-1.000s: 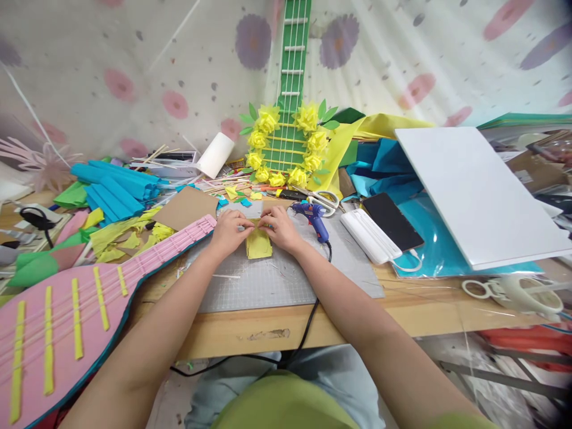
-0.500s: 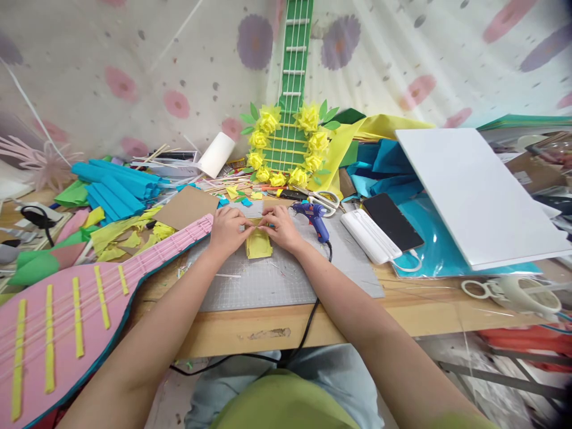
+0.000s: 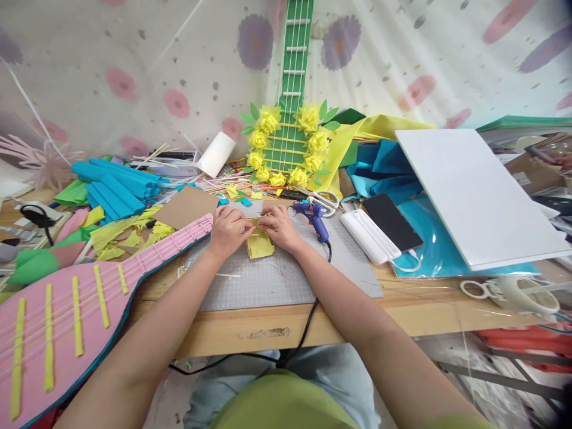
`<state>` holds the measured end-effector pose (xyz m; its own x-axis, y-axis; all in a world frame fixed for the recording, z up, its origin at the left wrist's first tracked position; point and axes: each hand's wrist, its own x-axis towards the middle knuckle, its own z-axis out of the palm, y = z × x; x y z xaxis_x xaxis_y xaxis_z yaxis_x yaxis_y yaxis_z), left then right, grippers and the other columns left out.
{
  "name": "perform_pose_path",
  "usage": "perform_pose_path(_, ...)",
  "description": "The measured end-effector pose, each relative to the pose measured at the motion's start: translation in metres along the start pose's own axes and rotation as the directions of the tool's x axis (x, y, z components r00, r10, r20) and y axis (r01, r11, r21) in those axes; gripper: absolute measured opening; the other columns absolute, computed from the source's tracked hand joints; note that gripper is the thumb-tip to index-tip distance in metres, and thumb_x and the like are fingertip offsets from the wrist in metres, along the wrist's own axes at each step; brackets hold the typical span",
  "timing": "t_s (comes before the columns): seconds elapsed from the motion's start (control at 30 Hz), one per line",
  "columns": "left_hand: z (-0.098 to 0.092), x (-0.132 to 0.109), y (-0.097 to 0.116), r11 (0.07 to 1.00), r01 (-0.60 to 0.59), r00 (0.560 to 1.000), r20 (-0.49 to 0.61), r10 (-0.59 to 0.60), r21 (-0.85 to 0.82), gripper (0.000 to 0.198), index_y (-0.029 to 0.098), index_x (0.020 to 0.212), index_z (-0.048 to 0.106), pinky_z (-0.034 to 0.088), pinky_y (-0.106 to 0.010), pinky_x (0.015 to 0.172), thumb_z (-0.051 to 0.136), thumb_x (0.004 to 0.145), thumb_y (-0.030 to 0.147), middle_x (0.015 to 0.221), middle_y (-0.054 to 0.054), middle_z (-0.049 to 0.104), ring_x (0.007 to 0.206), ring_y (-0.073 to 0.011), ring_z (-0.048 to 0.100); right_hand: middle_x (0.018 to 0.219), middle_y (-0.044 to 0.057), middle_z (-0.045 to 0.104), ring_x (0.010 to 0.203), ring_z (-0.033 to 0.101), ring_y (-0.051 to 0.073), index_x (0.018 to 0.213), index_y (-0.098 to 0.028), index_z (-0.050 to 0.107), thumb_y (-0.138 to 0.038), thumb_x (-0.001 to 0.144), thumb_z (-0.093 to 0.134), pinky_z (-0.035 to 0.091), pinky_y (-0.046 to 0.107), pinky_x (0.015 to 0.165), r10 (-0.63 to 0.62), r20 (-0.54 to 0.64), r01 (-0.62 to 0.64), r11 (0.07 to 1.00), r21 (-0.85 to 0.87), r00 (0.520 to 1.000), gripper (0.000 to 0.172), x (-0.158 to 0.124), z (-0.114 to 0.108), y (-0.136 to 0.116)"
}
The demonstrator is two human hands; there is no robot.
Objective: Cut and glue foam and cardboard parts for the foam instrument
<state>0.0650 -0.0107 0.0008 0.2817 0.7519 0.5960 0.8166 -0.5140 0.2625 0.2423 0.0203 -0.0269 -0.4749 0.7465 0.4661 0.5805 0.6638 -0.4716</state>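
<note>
Over the grey cutting mat (image 3: 250,292), my left hand (image 3: 230,231) and my right hand (image 3: 279,226) meet with fingertips pinched close together. Both pinch the upper part of a small yellow paper-covered piece (image 3: 260,244), whose lower end shows between them. Its top is partly hidden by my fingers. Just right of my right hand lies a blue hot glue gun (image 3: 314,219) with its black cord running over the table edge. A pink paper guitar (image 3: 84,298) rests at the left, its neck reaching near my left hand.
A green paper guitar (image 3: 290,137) with yellow flowers stands at the back. Scissors (image 3: 326,201) and a cutter (image 3: 290,194) lie before it. To the right are a white power bank (image 3: 370,236), a black phone (image 3: 393,221) and a white board (image 3: 482,196). Blue crepe paper (image 3: 120,182) lies left.
The yellow piece has tilted slightly, its lower end shifting a little to the right. Both hands stay pinched at nearly the same spot.
</note>
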Motion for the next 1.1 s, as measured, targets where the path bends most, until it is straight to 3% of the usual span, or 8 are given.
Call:
perform_pose_path(0.17,0.001,0.001,-0.002,1.0,0.013,0.999,0.033,-0.012,-0.023,0.019,0.025,0.056,0.063,0.031,-0.042,0.085,0.061,0.072,0.034,0.065,-0.003,0.057,0.077,-0.0197,0.05,0.099,0.006,0.056,0.102,0.04,0.022,0.082,-0.025,0.07,-0.026,0.081,0.057,0.034,0.041,0.093,0.035,0.032,-0.037,0.997,0.06,0.999,0.013,0.002,0.003,0.004)
perform_pose_path(0.57,0.007,-0.007,-0.005,0.987,0.121,0.991,-0.038,-0.126,-0.103,0.013,0.026,0.06,0.065,0.03,-0.04,0.084,0.065,0.07,0.034,0.066,-0.002,0.055,0.076,-0.0193,0.049,0.098,0.005,0.053,0.105,0.042,0.019,0.077,-0.022,0.069,-0.024,0.076,0.063,0.031,0.04,0.097,0.113,0.044,-0.121,0.963,0.242,0.993,0.007,0.003,0.006,0.006)
perform_pose_path(0.7,0.006,-0.003,-0.005,0.969,0.228,0.974,0.031,-0.226,-0.099,0.007,0.025,0.062,0.067,0.03,-0.04,0.083,0.066,0.067,0.031,0.064,-0.002,0.056,0.077,-0.02,0.05,0.102,0.005,0.052,0.107,0.043,0.02,0.075,-0.021,0.067,-0.021,0.075,0.062,0.031,0.04,0.097,0.131,0.019,-0.132,0.961,0.242,0.991,0.004,0.002,0.007,0.003)
perform_pose_path(0.93,-0.003,0.013,0.007,0.892,0.449,0.864,0.23,-0.449,0.056,0.02,0.022,0.058,0.068,0.032,-0.037,0.076,0.059,0.07,0.036,0.067,-0.004,0.058,0.078,-0.0216,0.051,0.102,0.006,0.051,0.105,0.043,0.019,0.074,-0.019,0.065,-0.02,0.076,0.061,0.031,0.039,0.097,0.086,-0.029,-0.075,0.962,0.263,0.996,0.004,-0.001,0.006,0.0)
perform_pose_path(1.03,-0.008,0.02,0.013,0.826,0.555,0.739,0.397,-0.544,0.098,0.026,0.022,0.06,0.069,0.034,-0.034,0.071,0.054,0.072,0.038,0.061,-0.003,0.058,0.068,-0.0184,0.05,0.101,0.006,0.051,0.104,0.042,0.02,0.073,-0.019,0.065,-0.02,0.075,0.062,0.032,0.039,0.096,0.066,-0.043,-0.053,0.963,0.266,0.997,0.004,-0.001,0.006,0.001)
perform_pose_path(1.1,-0.009,0.023,0.014,0.768,0.639,0.663,0.478,-0.576,0.039,0.026,0.02,0.061,0.07,0.035,-0.031,0.063,0.054,0.071,0.039,0.054,-0.002,0.056,0.059,-0.0159,0.048,0.101,0.006,0.051,0.103,0.042,0.02,0.073,-0.019,0.065,-0.02,0.075,0.062,0.033,0.039,0.094,0.054,-0.056,-0.037,0.963,0.265,0.997,0.004,-0.002,0.007,0.002)
